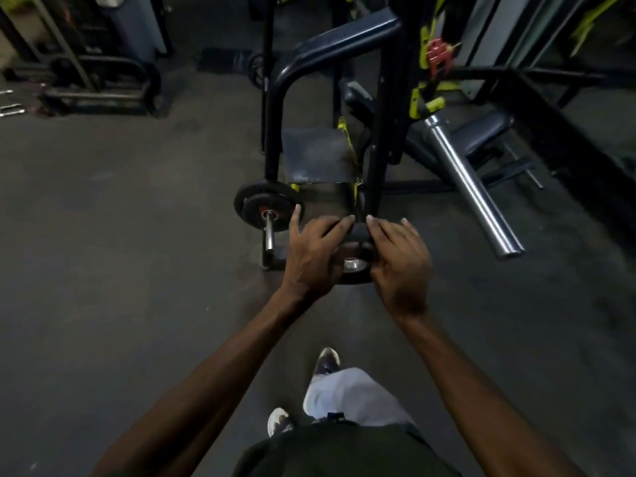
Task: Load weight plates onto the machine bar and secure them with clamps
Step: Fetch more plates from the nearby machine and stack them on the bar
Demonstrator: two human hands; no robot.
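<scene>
A small black weight plate (356, 241) sits on a low storage peg of the machine's frame, its metal hub (354, 265) facing me. My left hand (315, 254) grips its left rim and my right hand (399, 263) grips its right rim. Two black plates (265, 204) rest on another peg to the left. The machine's chrome loading bar (473, 187) angles down at the right, bare. A red clamp (437, 56) hangs on the frame above it.
The black and yellow machine frame (385, 125) with a foot plate (315, 154) stands straight ahead. A padded seat (481, 132) lies behind the bar. A rack (99, 80) stands at the far left. Dark rubber floor (120, 235) spreads around. My feet (327, 361) are below.
</scene>
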